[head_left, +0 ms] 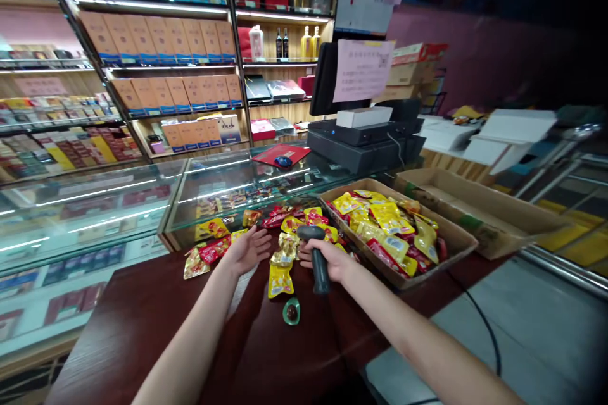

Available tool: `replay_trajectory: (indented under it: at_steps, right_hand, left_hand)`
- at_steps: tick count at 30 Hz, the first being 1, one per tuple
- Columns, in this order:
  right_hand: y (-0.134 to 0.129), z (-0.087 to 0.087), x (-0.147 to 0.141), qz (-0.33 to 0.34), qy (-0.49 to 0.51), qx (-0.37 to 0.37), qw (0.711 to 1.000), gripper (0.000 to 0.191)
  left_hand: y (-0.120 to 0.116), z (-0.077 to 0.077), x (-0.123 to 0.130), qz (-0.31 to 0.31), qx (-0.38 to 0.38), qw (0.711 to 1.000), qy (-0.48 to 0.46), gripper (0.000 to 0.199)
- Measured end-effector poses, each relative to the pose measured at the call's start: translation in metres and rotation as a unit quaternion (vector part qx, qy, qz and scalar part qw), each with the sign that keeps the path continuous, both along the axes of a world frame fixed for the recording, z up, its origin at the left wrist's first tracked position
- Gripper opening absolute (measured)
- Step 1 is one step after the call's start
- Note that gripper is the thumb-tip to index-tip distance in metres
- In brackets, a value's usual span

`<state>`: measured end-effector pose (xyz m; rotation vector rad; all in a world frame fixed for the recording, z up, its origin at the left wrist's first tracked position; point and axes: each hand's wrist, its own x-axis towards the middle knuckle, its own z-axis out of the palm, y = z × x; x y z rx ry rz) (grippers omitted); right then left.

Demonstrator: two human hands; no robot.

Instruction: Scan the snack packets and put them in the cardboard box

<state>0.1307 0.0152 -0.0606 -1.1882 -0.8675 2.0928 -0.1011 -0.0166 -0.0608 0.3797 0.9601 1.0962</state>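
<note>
My left hand (249,249) is open, palm up with fingers spread, above the dark red table beside red and yellow snack packets (215,249). In my right hand (330,258) is a dark grey barcode scanner (320,269), held around its upper part. Between the hands lie yellow and gold packets (281,275), and more red packets (278,216) are spread behind them. A small green dish (291,311) with a round brown thing in it sits in front of the packets. To the right of the scanner, a cardboard box (444,257) holds many yellow and red packets.
Another cardboard box (494,202) stands at the right. Behind are a glass display counter (228,171), a blue mouse (284,161) on a red mat, and a monitor (323,79) with a paper on it. A black cable (479,316) hangs at the right. Shelves of boxes line the back.
</note>
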Motion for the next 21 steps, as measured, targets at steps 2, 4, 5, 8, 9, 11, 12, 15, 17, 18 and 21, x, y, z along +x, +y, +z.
replay_trajectory:
  at_steps: [2,4,5,8,9,11,12,15,17,18,21]
  right_hand:
    - [-0.004,-0.007,-0.005,-0.035,0.020,-0.030,0.999,0.010]
    - [-0.008,-0.012,-0.008,-0.068,0.033,-0.040,0.996,0.011]
    - [-0.010,-0.014,-0.009,-0.079,0.037,-0.040,0.995,0.011]
    - [-0.014,-0.016,-0.012,-0.099,0.049,-0.027,0.994,0.010]
    - [-0.015,-0.017,-0.013,-0.104,0.052,-0.020,0.993,0.011]
    - [-0.016,-0.017,-0.015,-0.116,0.055,-0.005,0.992,0.012]
    - [-0.017,-0.017,-0.016,-0.121,0.055,0.001,0.991,0.012]
    - [-0.017,-0.016,-0.019,-0.118,0.057,0.019,0.991,0.013]
    - [-0.018,-0.014,-0.021,-0.115,0.058,0.045,0.991,0.016]
    - [-0.020,-0.012,-0.021,-0.115,0.058,0.061,0.990,0.017]
    - [-0.027,-0.001,-0.023,-0.106,0.063,0.099,0.987,0.019]
  left_hand:
    - [-0.007,-0.011,-0.002,0.014,-0.001,1.000,-0.009,0.043]
    - [-0.010,-0.019,0.001,0.021,-0.006,1.000,-0.010,0.046]
    - [-0.010,-0.022,0.003,0.024,-0.006,1.000,-0.010,0.047]
    - [-0.009,-0.029,0.010,0.029,-0.006,0.999,-0.012,0.049]
    - [-0.009,-0.030,0.011,0.029,-0.010,0.999,-0.013,0.049]
    - [-0.007,-0.032,0.013,0.028,-0.024,0.999,-0.012,0.047]
    - [-0.006,-0.033,0.014,0.032,-0.028,0.999,-0.007,0.045]
    - [-0.004,-0.034,0.021,0.067,-0.009,0.997,0.022,0.042]
    - [-0.004,-0.035,0.028,0.107,0.023,0.993,0.035,0.052]
    - [-0.004,-0.034,0.031,0.117,0.041,0.992,0.036,0.056]
    - [-0.005,-0.032,0.039,0.098,0.092,0.990,0.034,0.050]
